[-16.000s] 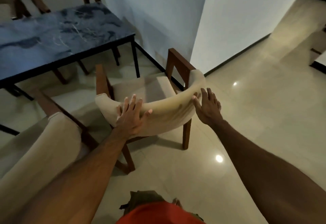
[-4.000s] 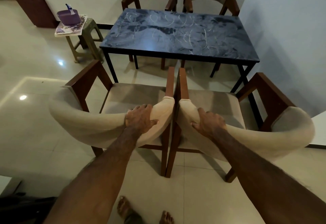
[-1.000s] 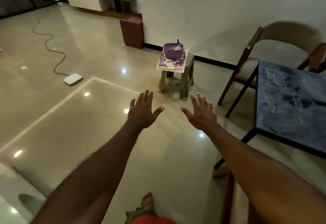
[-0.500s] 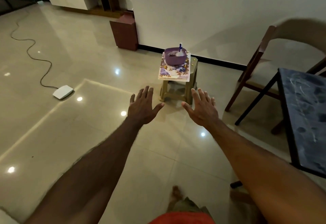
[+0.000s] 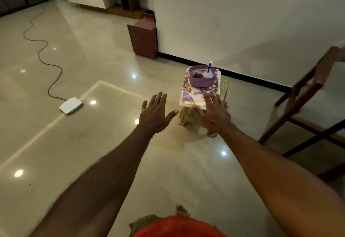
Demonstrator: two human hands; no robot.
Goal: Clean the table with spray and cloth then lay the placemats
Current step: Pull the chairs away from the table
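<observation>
On the stool (image 5: 188,117), placemats (image 5: 194,94) run lengthwise away; both hands' fingers (image 5: 158,98) spread.

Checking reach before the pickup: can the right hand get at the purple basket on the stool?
Probably yes. The open right hand is stretched toward the purple basket, nothing between them, though it seems short of it.

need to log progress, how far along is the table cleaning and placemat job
Early. Nothing of the cleaning shows as done. Both the left hand and right hand are open and hold nothing, stretched toward the stool, where the purple basket sits on stacked placemats. Fetching, spraying, wiping and laying mats all remain.
</observation>
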